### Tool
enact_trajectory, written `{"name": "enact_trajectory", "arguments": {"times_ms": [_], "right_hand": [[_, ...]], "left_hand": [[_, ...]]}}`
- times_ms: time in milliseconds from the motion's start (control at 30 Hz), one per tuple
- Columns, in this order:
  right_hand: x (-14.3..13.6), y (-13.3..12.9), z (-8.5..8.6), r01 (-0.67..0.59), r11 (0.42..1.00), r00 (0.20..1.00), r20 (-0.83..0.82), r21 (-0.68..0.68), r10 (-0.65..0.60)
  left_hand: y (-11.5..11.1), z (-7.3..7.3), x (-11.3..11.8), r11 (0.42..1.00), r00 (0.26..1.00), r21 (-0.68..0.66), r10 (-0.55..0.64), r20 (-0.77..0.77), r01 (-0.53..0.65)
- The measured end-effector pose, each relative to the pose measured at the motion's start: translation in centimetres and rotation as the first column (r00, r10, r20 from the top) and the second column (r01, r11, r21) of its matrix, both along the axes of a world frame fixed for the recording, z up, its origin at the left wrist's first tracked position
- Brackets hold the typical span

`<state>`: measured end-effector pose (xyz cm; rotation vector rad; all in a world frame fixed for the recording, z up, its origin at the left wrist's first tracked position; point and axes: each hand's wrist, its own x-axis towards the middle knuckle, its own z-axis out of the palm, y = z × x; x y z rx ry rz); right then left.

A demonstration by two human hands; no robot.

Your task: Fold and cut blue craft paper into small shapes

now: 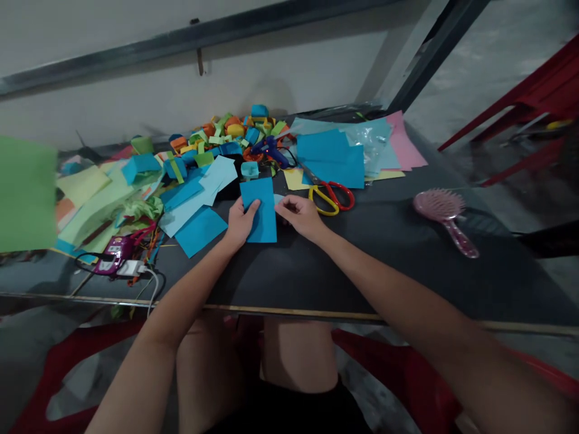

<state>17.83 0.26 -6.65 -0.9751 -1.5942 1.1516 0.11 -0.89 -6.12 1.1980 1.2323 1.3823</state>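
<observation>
A rectangular sheet of blue paper (261, 220) is held upright in my left hand (240, 222), its thumb across the front and the other fingers hidden behind. At the sheet's right edge, my right hand (301, 216) pinches a small piece of light blue paper (278, 198) that is mostly hidden. Just right of that hand lie scissors (332, 198) with one yellow and one red handle loop. A small light blue folded paper piece (249, 169) sits beyond the held sheet. More blue paper (201, 231) rests left of my left hand.
Folded paper pieces (235, 129) are heaped along the wall, beside a blue glue gun (274, 150). Paper sheets (330, 158) lie at the back right. A pink hairbrush (441, 208) is on the right. A purple power strip (116, 253) with a white plug stands left.
</observation>
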Motion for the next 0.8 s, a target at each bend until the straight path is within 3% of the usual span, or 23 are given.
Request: {"name": "enact_trajectory", "arguments": {"times_ms": [100, 167, 267, 367, 433, 500, 600, 800], "right_hand": [[-0.1, -0.2, 0.2, 0.053, 0.998, 0.998, 0.041, 0.047, -0.055], [-0.1, -0.1, 0.3, 0.152, 0.968, 0.981, 0.088, 0.199, -0.172], [-0.1, -0.1, 0.5, 0.221, 0.800, 0.911, 0.174, 0.557, -0.373], [0.0, -0.3, 0.9, 0.014, 0.605, 0.846, 0.313, 0.796, -0.431], [-0.1, -0.5, 1.0, -0.146, 0.521, 0.823, 0.396, 0.841, -0.409], [-0.2, -0.4, 1.0, -0.216, 0.465, 0.826, 0.414, 0.859, -0.382], [-0.3, -0.2, 0.9, -0.172, 0.477, 0.847, 0.376, 0.862, -0.375], [0.0, 0.1, 0.9, -0.065, 0.616, 0.872, 0.345, 0.785, -0.348]], "left_hand": [[0.2, 0.0, -0.2, 0.994, 0.993, 0.060, 0.092, -0.076, -0.087], [0.3, 0.1, -0.2, 0.996, 0.991, 0.063, 0.071, -0.113, -0.064], [0.4, 0.0, 0.1, 0.996, 0.975, 0.079, -0.010, -0.220, 0.028], [0.5, -0.2, 0.1, 0.991, 0.952, 0.096, -0.059, -0.299, 0.092], [0.6, -0.4, -0.2, 0.989, 0.955, 0.081, -0.098, -0.278, 0.125], [0.7, -0.4, -0.5, 0.984, 0.962, 0.055, -0.153, -0.228, 0.169], [0.8, -0.5, -0.7, 0.978, 0.965, 0.039, -0.196, -0.176, 0.205], [1.1, -0.8, -0.5, 0.953, 0.967, 0.197, -0.204, -0.149, 0.232]]}}
